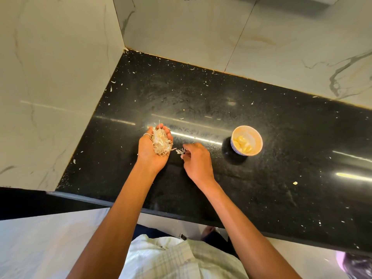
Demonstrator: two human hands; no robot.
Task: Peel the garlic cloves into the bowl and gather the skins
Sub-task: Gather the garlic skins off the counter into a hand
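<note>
Black speckled countertop (271, 188) carries everything. Nearest, the right hand (198, 164) pinches a skin scrap (180, 151) in curled fingertips. Just beside it, the left hand (150, 152) is palm up, cupped round a heap of skins (161, 143). Farther right, well apart, peeled cloves (243, 146) lie in the bowl (256, 135); marble wall tiles (181, 33) rise behind

Kitchen: blk granite counter (201, 87) w/ marble-look wall tiles (56, 77), corner.

Left hand (154, 147) cups garlic skins (161, 142); right hand (196, 159) pinches skin scrap (180, 151); bowl (255, 147) of cloves (242, 144) mid-desk (221, 93).
</note>
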